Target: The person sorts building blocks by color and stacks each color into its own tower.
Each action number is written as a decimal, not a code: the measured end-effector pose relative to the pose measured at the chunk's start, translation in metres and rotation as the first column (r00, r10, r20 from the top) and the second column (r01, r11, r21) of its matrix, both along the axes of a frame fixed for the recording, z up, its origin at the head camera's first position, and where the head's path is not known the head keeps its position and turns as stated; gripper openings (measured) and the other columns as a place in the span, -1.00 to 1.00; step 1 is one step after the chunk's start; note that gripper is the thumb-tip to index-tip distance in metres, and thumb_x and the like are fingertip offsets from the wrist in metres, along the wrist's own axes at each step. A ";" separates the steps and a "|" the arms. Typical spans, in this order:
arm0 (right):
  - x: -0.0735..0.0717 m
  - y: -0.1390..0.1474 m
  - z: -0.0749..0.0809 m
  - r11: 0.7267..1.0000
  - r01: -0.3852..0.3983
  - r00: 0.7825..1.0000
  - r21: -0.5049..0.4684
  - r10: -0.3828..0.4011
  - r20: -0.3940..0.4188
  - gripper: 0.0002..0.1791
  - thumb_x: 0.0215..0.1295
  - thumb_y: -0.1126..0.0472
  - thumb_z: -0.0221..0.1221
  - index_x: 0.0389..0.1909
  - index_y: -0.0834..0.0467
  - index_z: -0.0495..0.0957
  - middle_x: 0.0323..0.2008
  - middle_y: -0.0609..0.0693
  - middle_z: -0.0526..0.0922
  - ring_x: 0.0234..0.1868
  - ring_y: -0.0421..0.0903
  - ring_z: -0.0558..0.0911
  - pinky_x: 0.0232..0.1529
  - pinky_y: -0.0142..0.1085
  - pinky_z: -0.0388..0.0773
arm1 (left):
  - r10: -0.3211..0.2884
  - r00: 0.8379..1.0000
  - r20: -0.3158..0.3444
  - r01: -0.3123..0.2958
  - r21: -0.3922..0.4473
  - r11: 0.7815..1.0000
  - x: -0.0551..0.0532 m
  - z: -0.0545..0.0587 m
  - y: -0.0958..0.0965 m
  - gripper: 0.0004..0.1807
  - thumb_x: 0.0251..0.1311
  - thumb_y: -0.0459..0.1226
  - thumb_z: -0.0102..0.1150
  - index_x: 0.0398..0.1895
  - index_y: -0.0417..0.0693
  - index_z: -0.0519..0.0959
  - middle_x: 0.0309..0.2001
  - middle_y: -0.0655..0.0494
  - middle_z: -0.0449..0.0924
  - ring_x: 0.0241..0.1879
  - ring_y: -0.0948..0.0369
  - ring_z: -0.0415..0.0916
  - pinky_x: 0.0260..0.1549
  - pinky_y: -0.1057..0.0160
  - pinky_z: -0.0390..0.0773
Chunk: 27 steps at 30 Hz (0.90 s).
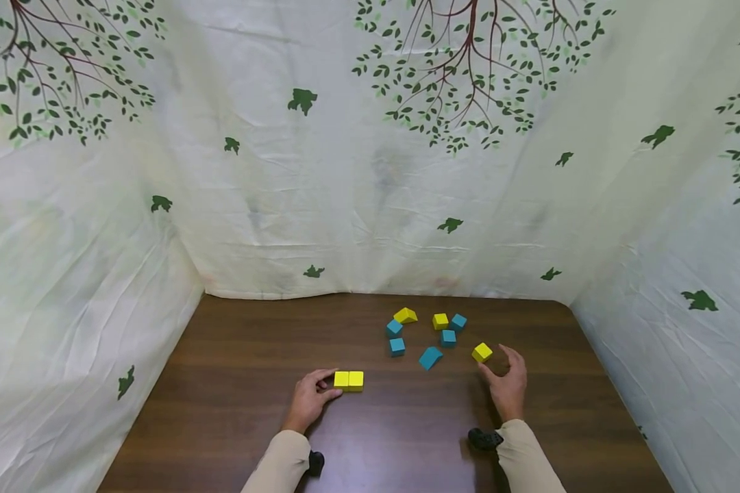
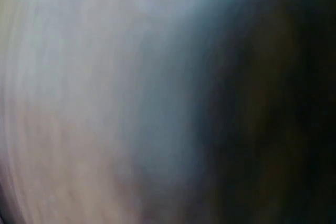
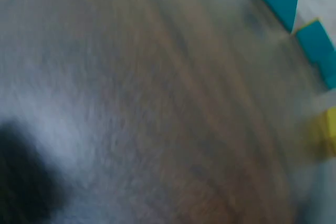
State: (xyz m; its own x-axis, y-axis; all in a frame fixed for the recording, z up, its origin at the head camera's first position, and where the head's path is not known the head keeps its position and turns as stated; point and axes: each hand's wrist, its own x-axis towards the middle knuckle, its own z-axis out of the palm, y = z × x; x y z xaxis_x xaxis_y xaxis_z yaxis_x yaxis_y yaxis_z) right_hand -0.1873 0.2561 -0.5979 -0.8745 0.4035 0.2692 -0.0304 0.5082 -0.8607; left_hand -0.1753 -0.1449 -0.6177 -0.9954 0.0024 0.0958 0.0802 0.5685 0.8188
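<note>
Two yellow cubes (image 1: 349, 381) sit side by side on the brown table, faces together. My left hand (image 1: 309, 400) is at their left end, its index finger along the back and its thumb at the front corner, pinching the left cube. Farther right, my right hand (image 1: 509, 384) reaches toward a single yellow block (image 1: 482, 352). Its thumb is close by the block's near side, while the index finger stands apart on the right. In the right wrist view, part of a yellow block (image 3: 331, 132) shows at the right edge. The left wrist view is a blur.
Behind and between the hands lie several loose blocks: a blue triangular block (image 1: 430, 358), blue cubes (image 1: 397, 347), a yellow triangular block (image 1: 405, 315) and a yellow cube (image 1: 440, 322). A pale cloth (image 1: 370, 205) printed with leaves hangs along the table's back and sides.
</note>
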 end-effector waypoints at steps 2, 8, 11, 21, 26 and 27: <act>-0.001 0.003 -0.003 1.000 0.000 0.999 -0.011 0.001 0.041 -0.30 0.09 0.35 0.38 0.26 0.35 0.33 0.21 0.32 0.30 0.04 0.25 0.35 0.06 0.12 0.33 | -0.003 1.000 -0.003 0.003 0.000 1.000 -0.001 0.000 0.000 -0.53 -0.08 -0.33 0.48 -0.01 -0.15 0.66 -0.20 0.02 0.60 -0.34 0.21 0.39 -0.34 0.30 0.44; -0.002 0.008 -0.014 1.000 -0.001 0.989 -0.022 0.004 0.149 -0.27 0.13 0.34 0.35 0.30 0.38 0.27 0.16 0.36 0.34 -0.01 0.23 0.40 0.04 0.08 0.36 | -0.016 1.000 0.004 0.016 0.003 1.000 -0.001 0.001 0.000 -0.53 -0.07 -0.33 0.47 0.00 -0.17 0.65 -0.18 0.00 0.61 -0.33 0.20 0.41 -0.33 0.29 0.46; -0.005 0.008 -0.015 1.000 -0.008 0.983 -0.028 0.013 0.185 -0.26 0.13 0.32 0.35 0.31 0.38 0.26 0.16 0.36 0.37 0.00 0.23 0.39 0.05 0.08 0.35 | -0.013 1.000 0.010 0.013 0.003 1.000 0.000 0.002 0.001 -0.53 -0.07 -0.33 0.47 0.00 -0.16 0.65 -0.18 0.01 0.60 -0.33 0.20 0.40 -0.33 0.29 0.45; -0.022 0.007 -0.016 0.999 -0.036 0.959 -0.012 0.038 0.282 -0.38 0.18 0.28 0.32 0.23 0.38 0.34 0.15 0.34 0.39 0.03 0.22 0.39 0.09 0.07 0.36 | -0.008 1.000 0.026 0.008 -0.006 1.000 0.001 0.003 0.001 -0.52 -0.07 -0.32 0.48 0.01 -0.17 0.65 -0.19 0.02 0.60 -0.32 0.19 0.40 -0.33 0.28 0.43; -0.027 0.009 -0.018 0.999 -0.035 0.966 -0.010 0.036 0.258 -0.48 0.20 0.28 0.29 0.14 0.40 0.42 0.06 0.34 0.43 -0.03 0.21 0.40 0.03 0.05 0.36 | -0.009 1.000 0.022 0.009 0.000 1.000 0.002 0.003 0.001 -0.53 -0.07 -0.32 0.48 0.01 -0.17 0.65 -0.18 0.02 0.61 -0.32 0.20 0.39 -0.33 0.30 0.43; -0.028 0.010 -0.019 0.999 -0.033 0.967 -0.013 0.035 0.253 -0.50 0.20 0.28 0.29 0.13 0.40 0.43 0.05 0.34 0.44 -0.04 0.21 0.41 0.01 0.04 0.37 | -0.009 1.000 0.020 0.009 -0.001 1.000 0.002 0.003 0.001 -0.53 -0.07 -0.32 0.48 0.00 -0.17 0.65 -0.18 0.02 0.61 -0.32 0.20 0.39 -0.33 0.30 0.43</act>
State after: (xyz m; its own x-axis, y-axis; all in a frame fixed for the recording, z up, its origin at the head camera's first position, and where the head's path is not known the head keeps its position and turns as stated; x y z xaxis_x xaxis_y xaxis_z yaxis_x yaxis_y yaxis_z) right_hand -0.2152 0.2657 -0.6172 -0.9268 0.3740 0.0342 0.1718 0.5031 -0.8470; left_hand -0.1735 -0.1444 -0.6148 -0.9970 0.0112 0.0761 0.0689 0.5685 0.8198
